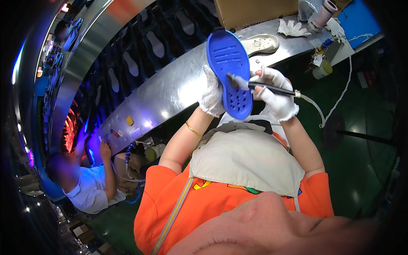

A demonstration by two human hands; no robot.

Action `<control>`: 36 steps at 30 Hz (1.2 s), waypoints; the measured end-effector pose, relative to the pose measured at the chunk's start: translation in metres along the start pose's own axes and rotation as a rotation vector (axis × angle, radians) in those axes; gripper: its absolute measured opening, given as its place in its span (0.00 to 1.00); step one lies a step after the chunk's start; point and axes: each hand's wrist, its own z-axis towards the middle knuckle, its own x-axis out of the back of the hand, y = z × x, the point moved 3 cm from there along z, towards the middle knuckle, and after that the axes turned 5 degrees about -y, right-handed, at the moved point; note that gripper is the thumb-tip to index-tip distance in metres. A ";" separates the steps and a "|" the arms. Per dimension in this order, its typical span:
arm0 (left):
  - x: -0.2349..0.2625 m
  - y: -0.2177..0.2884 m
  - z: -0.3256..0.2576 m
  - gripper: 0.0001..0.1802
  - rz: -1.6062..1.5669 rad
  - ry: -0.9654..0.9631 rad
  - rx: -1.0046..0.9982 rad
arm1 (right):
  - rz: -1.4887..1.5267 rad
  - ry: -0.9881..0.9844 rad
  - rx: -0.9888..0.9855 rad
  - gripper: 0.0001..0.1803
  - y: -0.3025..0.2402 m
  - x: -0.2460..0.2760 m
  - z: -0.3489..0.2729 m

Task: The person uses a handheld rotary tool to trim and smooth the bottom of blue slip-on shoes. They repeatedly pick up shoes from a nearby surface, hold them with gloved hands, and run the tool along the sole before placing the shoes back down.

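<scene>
My left hand (211, 94) grips the blue sole (229, 72); my right hand (275, 94) pinches the brush (255, 85), brushing seemingly midway.

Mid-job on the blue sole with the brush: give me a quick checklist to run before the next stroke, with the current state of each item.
1. Left hand has a grip on the blue sole: ok, gloved fingers hold its left edge.
2. Right hand holds the brush: ok.
3. Bristles on the sole: ok, tip touches its middle.
4. Hose free: ok, hangs loose at the right.
5. Glue left on the bristles: cannot tell.
6. White shoe on the metal counter out of the way: ok, apart from the sole.
</scene>
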 end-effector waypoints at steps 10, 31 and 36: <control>-0.013 0.034 0.015 0.56 0.121 0.079 -0.291 | -0.107 -0.040 0.167 0.09 -0.010 -0.017 0.015; -0.005 0.073 0.024 0.66 0.239 -0.224 -0.164 | -0.132 -0.056 -0.212 0.07 -0.009 -0.017 0.024; -0.005 0.079 0.030 0.62 0.550 -0.183 -0.101 | -0.402 -0.379 -0.299 0.08 -0.010 -0.018 0.031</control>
